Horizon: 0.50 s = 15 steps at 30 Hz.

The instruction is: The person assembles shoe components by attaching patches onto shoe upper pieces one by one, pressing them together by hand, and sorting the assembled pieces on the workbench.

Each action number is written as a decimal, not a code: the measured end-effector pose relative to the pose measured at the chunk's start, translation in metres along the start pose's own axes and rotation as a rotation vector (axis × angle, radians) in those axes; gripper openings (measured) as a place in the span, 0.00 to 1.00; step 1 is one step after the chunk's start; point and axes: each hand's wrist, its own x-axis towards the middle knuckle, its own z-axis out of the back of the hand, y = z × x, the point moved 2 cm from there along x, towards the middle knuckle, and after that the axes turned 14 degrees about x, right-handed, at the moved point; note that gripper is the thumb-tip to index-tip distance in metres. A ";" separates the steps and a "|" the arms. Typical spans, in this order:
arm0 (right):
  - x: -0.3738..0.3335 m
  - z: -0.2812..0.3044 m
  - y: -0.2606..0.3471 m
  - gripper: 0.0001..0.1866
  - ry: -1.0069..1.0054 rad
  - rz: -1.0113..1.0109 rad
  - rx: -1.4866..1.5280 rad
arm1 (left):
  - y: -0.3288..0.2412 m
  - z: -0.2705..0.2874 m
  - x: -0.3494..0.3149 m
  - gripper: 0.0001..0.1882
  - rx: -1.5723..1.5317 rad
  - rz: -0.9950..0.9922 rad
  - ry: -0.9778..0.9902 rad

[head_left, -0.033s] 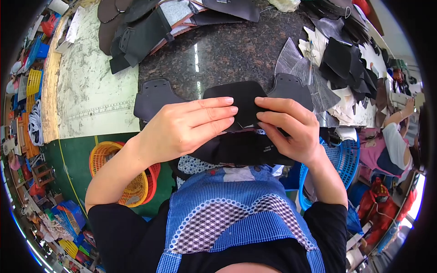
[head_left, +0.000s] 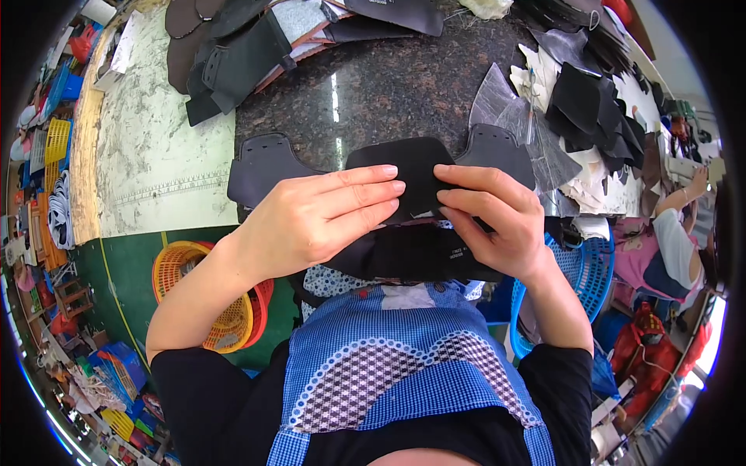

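A black, rounded shoe-upper piece (head_left: 420,167) lies across the middle of a wider black cut piece (head_left: 268,163), whose two side wings carry rows of small holes along their far ends. My left hand (head_left: 318,213) reaches over from the left, its fingers laid nearly straight on the rounded piece and its thumb hidden. From the right, my right hand (head_left: 497,213) has bent fingertips on the same piece, with the thumb below them at its near edge. A small pale patch shows at that near edge. Another black piece (head_left: 416,252) with pale printing lies close to my body.
Stacked black and brown pieces (head_left: 249,66) lie at the far left of the dark stone slab (head_left: 373,101). Black and white scraps (head_left: 587,105) pile up on the right. Yellow (head_left: 179,260) and blue baskets (head_left: 583,268) stand below the table edge. Another person (head_left: 672,241) sits far right.
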 end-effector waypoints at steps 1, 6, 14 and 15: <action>0.000 -0.002 -0.001 0.12 0.002 -0.005 0.002 | -0.001 -0.001 -0.001 0.15 -0.005 0.002 0.002; -0.002 -0.011 -0.002 0.12 0.014 -0.015 0.018 | -0.004 -0.008 -0.007 0.16 0.019 0.046 0.031; -0.002 -0.017 -0.006 0.12 0.070 -0.012 0.002 | 0.005 -0.013 -0.012 0.17 -0.111 0.114 0.088; -0.001 -0.017 -0.006 0.13 0.089 -0.007 -0.023 | 0.005 -0.014 -0.012 0.16 -0.108 0.125 0.099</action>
